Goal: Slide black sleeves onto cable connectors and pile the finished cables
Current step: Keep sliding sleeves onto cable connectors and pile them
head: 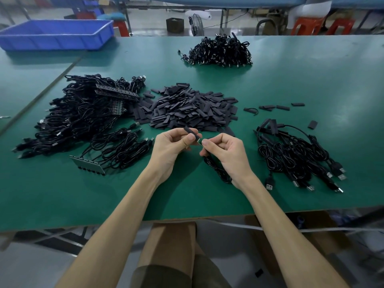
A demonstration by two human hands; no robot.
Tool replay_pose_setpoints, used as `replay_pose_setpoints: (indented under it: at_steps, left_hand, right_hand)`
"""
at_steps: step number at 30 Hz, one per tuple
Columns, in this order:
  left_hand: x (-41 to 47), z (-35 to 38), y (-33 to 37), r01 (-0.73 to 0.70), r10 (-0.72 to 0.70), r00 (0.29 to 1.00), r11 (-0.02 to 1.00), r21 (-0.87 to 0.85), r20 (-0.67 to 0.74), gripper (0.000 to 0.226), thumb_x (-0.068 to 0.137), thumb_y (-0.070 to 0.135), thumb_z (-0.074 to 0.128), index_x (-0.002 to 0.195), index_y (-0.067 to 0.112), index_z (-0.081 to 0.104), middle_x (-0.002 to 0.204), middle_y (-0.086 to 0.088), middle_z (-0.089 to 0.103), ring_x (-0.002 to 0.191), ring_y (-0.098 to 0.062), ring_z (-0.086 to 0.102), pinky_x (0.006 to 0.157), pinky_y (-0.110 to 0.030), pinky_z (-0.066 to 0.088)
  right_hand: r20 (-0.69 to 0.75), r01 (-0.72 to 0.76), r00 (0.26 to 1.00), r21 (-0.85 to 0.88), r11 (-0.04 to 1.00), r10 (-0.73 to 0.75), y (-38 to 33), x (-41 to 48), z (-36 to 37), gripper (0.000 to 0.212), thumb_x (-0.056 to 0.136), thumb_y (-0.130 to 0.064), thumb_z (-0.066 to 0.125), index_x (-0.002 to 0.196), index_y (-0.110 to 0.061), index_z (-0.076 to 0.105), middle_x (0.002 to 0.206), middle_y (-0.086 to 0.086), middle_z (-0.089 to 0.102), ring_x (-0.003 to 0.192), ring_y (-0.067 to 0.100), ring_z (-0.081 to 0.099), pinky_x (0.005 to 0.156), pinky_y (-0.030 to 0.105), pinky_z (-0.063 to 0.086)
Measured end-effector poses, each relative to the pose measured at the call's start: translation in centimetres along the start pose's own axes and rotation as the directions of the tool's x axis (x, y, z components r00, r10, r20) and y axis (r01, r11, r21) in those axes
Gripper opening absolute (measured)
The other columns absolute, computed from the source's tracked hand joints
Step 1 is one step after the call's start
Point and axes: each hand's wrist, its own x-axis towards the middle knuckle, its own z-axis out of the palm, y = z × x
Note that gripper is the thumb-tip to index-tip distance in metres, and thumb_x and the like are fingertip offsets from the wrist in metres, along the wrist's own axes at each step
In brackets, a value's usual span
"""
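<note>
My left hand (174,143) pinches a black sleeve (190,132) between thumb and fingers. My right hand (224,150) pinches the small connector board (200,141) of a black cable (218,171), whose coil hangs below my right palm. The board's tip meets the sleeve's lower end. Behind my hands lies a heap of loose black sleeves (187,110). A pile of sleeved cables (299,154) with USB plugs lies to the right. A big heap of bare cables (83,115) lies on the left.
A panel of joined connector boards (87,165) with cables lies left of my left hand. Another cable pile (222,51) sits far back on the green table (311,80). A blue bin (56,34) stands at the back left. A few stray sleeves (278,107) lie at mid right.
</note>
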Motion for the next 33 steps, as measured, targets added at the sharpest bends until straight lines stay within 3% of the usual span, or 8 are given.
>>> replay_pose_setpoints:
  at_steps: [9,16,20,28,33]
  left_hand:
    - [0.05,-0.09,-0.17,-0.012,0.012,1.000,1.000,0.026,0.015,0.026,0.086,0.021,0.074,0.109,0.009,0.071,0.110,-0.013,0.076,0.102,-0.020,0.072,0.080,-0.022,0.053]
    - [0.23,0.00,-0.46,-0.029,0.030,1.000,0.997,0.075,-0.009,0.009,0.091,0.010,0.071,0.099,0.008,0.072,0.106,-0.010,0.077,0.100,-0.021,0.072,0.076,-0.025,0.053]
    - [0.12,0.02,-0.21,-0.017,0.016,1.000,0.999,0.051,0.014,0.027,0.086,0.019,0.073,0.109,0.004,0.071,0.107,-0.014,0.076,0.095,-0.019,0.070,0.077,-0.025,0.053]
    - [0.15,-0.02,-0.47,-0.070,0.062,0.995,0.992,0.101,0.077,0.027,0.085,0.017,0.075,0.110,0.008,0.071,0.111,-0.013,0.075,0.097,-0.023,0.070,0.083,-0.028,0.054]
    - [0.17,0.07,-0.52,-0.107,0.089,0.991,0.976,0.191,0.099,0.014,0.089,0.011,0.074,0.103,0.010,0.072,0.106,-0.009,0.076,0.092,-0.017,0.067,0.079,-0.026,0.053]
  right_hand:
    - [0.021,-0.001,1.000,0.019,1.000,0.001,0.09,0.03,0.08,0.018,0.094,-0.019,0.077,0.092,-0.003,0.069,0.078,0.011,0.078,0.074,0.017,0.074,0.079,0.024,0.057]
    - [-0.003,0.019,1.000,0.013,1.000,-0.019,0.03,-0.05,-0.09,0.016,0.094,-0.019,0.077,0.089,-0.007,0.069,0.078,0.010,0.078,0.075,0.016,0.073,0.080,0.025,0.058]
    - [-0.003,-0.001,1.000,0.028,1.000,0.001,-0.09,-0.07,-0.09,0.016,0.093,-0.019,0.078,0.089,-0.006,0.069,0.078,0.010,0.078,0.073,0.016,0.073,0.075,0.024,0.057]
    - [-0.034,-0.036,0.999,0.057,0.998,0.038,-0.18,-0.13,-0.17,0.019,0.094,-0.022,0.077,0.093,-0.005,0.069,0.081,0.012,0.079,0.073,0.019,0.074,0.075,0.033,0.059]
    - [-0.010,-0.018,1.000,0.065,0.998,0.019,-0.17,-0.12,-0.04,0.017,0.094,-0.018,0.075,0.094,-0.003,0.069,0.081,0.011,0.079,0.076,0.017,0.076,0.076,0.025,0.058]
